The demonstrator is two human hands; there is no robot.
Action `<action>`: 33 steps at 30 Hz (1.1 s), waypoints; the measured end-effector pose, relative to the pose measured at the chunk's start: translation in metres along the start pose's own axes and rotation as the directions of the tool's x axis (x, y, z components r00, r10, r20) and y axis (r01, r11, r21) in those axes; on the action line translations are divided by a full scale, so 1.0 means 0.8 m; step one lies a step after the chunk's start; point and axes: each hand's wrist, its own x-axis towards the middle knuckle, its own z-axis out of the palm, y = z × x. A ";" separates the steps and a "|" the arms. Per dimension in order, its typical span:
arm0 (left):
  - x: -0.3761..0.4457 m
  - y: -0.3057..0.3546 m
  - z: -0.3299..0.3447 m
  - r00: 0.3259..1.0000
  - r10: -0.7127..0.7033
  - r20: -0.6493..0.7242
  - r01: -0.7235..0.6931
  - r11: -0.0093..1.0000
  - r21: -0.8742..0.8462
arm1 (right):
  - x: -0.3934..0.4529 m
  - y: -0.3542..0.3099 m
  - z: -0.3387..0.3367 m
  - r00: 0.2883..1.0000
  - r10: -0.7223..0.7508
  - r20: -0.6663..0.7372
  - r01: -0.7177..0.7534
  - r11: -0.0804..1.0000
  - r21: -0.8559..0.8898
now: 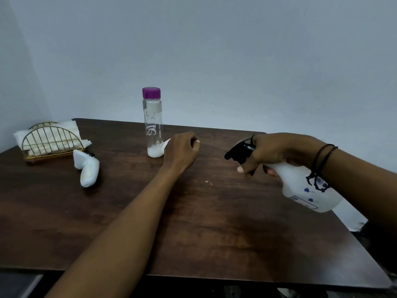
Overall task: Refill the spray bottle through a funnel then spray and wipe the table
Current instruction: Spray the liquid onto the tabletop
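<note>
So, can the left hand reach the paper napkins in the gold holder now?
Probably yes. The left hand is closed on something white, so it must let go first; bare table lies between it and the paper napkins.

dark wooden table (193, 222); clear purple-capped bottle (152, 123), gold napkin holder (48, 143), white handheld device (87, 167)

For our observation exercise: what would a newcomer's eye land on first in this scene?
Probably the white spray bottle, held tilted above the table's right side by the right hand, its black nozzle pointing left. Next, the tall clear bottle with a purple cap standing mid-table, with the left hand closed beside its base.
</note>
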 end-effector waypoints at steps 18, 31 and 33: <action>-0.002 0.003 0.000 1.000 0.002 -0.006 -0.002 1.000 -0.004 | 0.003 0.006 -0.015 0.994 -0.087 -0.069 0.089 0.996 0.024; -0.002 0.004 0.000 0.999 0.022 -0.023 -0.022 1.000 -0.011 | 0.065 0.038 -0.013 0.615 0.017 -0.788 0.513 0.750 0.417; -0.001 0.005 0.001 0.999 0.023 -0.024 -0.023 1.000 -0.010 | 0.076 0.041 -0.007 0.575 0.070 -0.815 0.559 0.694 0.454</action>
